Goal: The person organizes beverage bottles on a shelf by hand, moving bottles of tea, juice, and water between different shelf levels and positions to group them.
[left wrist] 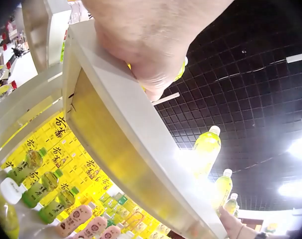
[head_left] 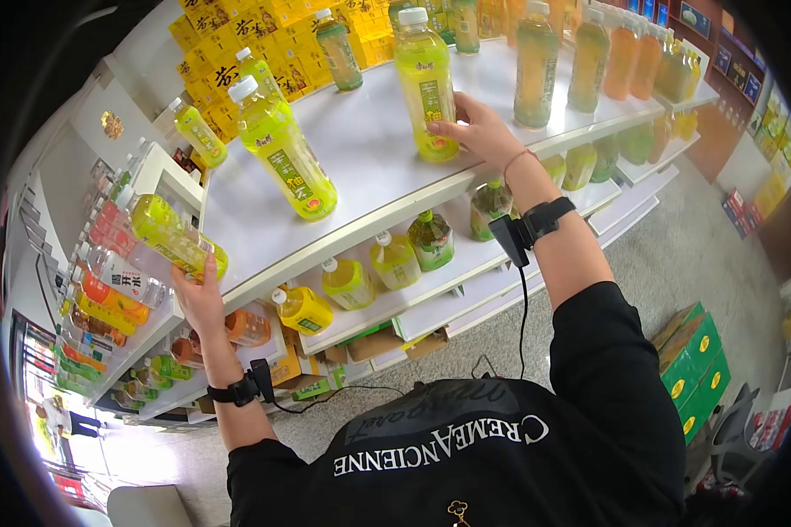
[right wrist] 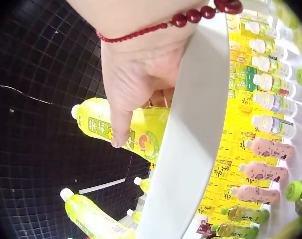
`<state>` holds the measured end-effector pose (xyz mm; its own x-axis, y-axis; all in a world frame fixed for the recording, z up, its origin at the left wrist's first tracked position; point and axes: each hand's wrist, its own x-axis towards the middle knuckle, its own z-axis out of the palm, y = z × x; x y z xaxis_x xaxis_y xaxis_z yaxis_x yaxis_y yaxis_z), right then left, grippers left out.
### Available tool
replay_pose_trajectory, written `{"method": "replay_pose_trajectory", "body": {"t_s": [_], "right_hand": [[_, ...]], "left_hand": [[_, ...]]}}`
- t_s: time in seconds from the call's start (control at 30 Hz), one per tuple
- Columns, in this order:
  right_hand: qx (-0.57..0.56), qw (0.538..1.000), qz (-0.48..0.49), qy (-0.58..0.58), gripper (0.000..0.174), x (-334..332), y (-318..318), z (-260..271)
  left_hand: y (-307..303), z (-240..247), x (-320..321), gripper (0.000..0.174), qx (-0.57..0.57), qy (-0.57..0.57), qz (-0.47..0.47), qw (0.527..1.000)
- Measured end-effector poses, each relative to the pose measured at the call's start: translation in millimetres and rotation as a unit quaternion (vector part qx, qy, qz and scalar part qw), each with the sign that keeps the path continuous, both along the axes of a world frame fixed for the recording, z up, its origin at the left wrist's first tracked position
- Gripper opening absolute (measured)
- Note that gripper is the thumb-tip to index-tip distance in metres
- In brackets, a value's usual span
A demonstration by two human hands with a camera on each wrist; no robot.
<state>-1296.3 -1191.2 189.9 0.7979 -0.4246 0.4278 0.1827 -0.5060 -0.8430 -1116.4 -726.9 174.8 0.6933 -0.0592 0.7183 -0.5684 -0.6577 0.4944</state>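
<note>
My right hand (head_left: 483,132) grips a yellow-green juice bottle (head_left: 426,70) with a white cap, upright on the top shelf (head_left: 369,167). In the right wrist view my thumb lies across the front of its label. At the shelf's left end, my left hand (head_left: 200,299) holds a similar yellow-green bottle (head_left: 163,230) low down, near its base. That bottle leans in the head view, and the left wrist view mostly hides it behind the hand. Between the hands stands another bottle of the same kind (head_left: 283,154), touched by neither.
Green tea bottles (head_left: 536,66) and orange bottles (head_left: 622,57) line the shelf's right part. Yellow boxes (head_left: 277,39) are stacked behind. A lower shelf holds more bottles (head_left: 395,261) under the front edge. Green cartons (head_left: 699,373) stand on the floor at right.
</note>
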Motion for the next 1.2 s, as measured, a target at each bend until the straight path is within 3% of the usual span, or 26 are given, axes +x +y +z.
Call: {"method": "replay_pose_trajectory", "body": {"t_s": [0.23,0.3,0.4,0.5,0.67,0.83,0.9,1.0,1.07,1.2], "right_hand": [[-0.017,1.000,-0.017,-0.004,0.060,1,0,-2],[-0.023,0.999,0.002,0.032,0.070,-5,6,8],[-0.025,0.999,-0.021,-0.032,0.060,2,3,-4],[-0.033,0.999,-0.026,-0.003,0.059,-1,3,-2],[-0.020,0.999,-0.025,-0.032,0.057,0,5,-2],[-0.037,0.999,-0.023,0.031,0.058,-1,4,1],[-0.008,0.997,-0.037,-0.073,0.057,1,7,-4],[0.014,0.992,-0.072,-0.103,0.056,-3,11,-1],[0.009,0.991,-0.080,-0.110,0.057,-6,13,1],[-0.024,0.982,-0.149,-0.115,0.055,-23,19,-7]], "left_hand": [[2,-2,-2,0.063,0.019,0.005,-0.001,1.000],[5,-3,0,0.063,0.029,0.000,-0.001,1.000],[4,-5,2,0.065,0.047,-0.023,0.004,0.999],[7,-3,-5,0.067,0.043,-0.010,0.008,0.999],[11,-4,-26,0.072,-0.169,-0.060,-0.088,0.980],[14,-9,-44,0.070,-0.191,-0.099,-0.118,0.969],[10,-11,-45,0.068,-0.202,-0.093,-0.139,0.965],[-3,-14,-54,0.062,-0.221,-0.043,-0.178,0.958],[-20,-7,-68,0.053,-0.109,-0.030,-0.198,0.974],[-49,-2,-86,0.048,-0.059,-0.010,-0.258,0.964]]}}
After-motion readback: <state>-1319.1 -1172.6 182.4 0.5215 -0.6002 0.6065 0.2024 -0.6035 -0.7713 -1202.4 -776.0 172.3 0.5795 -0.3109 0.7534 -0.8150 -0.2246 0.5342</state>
